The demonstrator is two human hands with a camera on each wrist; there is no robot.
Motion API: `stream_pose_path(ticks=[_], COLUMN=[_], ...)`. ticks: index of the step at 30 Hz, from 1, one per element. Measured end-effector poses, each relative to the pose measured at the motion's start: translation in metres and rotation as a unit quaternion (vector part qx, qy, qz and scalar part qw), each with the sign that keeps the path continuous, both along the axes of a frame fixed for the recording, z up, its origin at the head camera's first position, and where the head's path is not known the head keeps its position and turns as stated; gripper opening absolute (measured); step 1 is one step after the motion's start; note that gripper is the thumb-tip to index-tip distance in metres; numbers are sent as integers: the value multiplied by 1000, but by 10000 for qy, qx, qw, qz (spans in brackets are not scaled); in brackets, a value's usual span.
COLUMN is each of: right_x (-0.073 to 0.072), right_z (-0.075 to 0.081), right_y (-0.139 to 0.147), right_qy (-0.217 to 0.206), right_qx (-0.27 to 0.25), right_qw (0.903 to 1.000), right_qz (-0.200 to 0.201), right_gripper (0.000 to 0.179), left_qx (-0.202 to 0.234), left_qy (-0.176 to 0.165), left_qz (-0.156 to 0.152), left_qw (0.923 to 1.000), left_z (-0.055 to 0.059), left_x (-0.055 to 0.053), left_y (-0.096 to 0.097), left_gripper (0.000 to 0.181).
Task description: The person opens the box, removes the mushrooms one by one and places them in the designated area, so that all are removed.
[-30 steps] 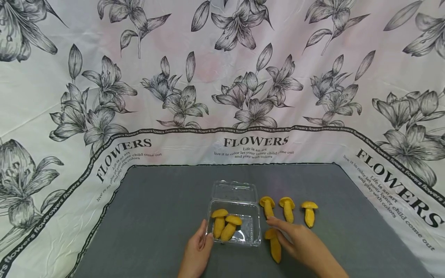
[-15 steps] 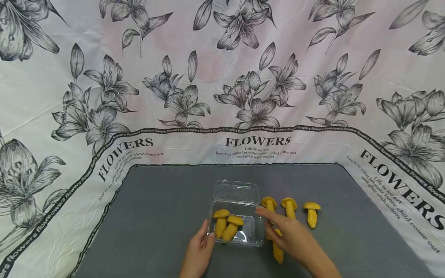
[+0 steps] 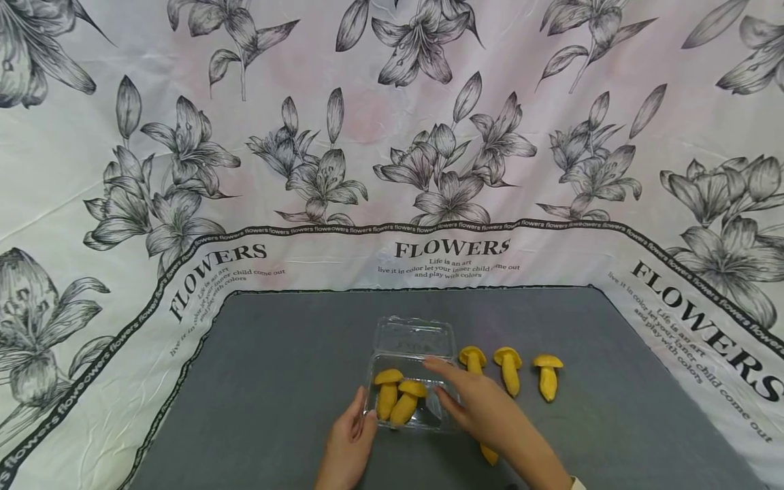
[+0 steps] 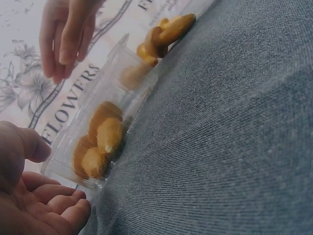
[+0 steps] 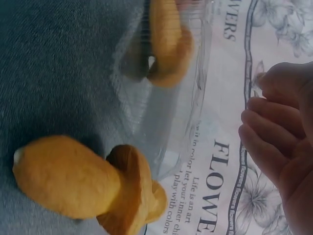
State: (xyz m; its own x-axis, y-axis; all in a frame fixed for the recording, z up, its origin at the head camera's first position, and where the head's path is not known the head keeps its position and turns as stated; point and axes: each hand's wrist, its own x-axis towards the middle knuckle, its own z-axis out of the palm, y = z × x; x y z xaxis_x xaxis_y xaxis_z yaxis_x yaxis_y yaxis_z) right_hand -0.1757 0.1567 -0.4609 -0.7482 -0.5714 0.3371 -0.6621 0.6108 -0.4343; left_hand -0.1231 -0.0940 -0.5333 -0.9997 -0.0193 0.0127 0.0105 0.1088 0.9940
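Note:
A clear plastic clamshell box (image 3: 392,354) lies with its lid (image 3: 413,335) folded back. Inside it, at the left, are two yellow mushrooms (image 3: 387,395) side by side. My left hand (image 3: 348,439) rests against the box's left front corner, its thumb by the rim and the fingers loosely bent near the wall. Over the right part of the box hovers my right hand (image 3: 480,408), fingers extended, holding nothing in the right wrist view. Just right of the box, a mushroom (image 3: 488,454) is mostly hidden beneath the right hand and wrist.
Three more mushrooms stand in a row right of the box: one near its edge (image 3: 472,357), a middle one (image 3: 508,371) and a right one (image 3: 548,378). The grey tabletop (image 3: 275,381) is bordered by a flower-printed white cloth (image 3: 324,265).
My right hand has moved left, from above the loose mushrooms to over the box. The left hand keeps its place at the box corner, and the mushrooms have not visibly moved.

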Motion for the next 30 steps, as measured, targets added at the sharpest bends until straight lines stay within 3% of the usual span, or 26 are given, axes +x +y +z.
stream_pose_path(ticks=[14, 24, 30], right_x=[-10, -14, -17], right_z=[-18, -28, -33], right_y=[-18, -22, -25], right_qy=[78, -147, -229], right_qx=[174, 362, 313], right_qw=[9996, 9990, 9988], right_qz=[203, 238, 304], right_gripper=[54, 53, 52], left_qx=[-18, 16, 16], left_qy=[-269, -298, -130], left_qz=[-29, -41, -45], left_qw=[9996, 9995, 9999], left_z=[1, 0, 0], left_x=[-2, -4, -3], left_y=[-2, -1, -2], left_gripper=[65, 64, 63])
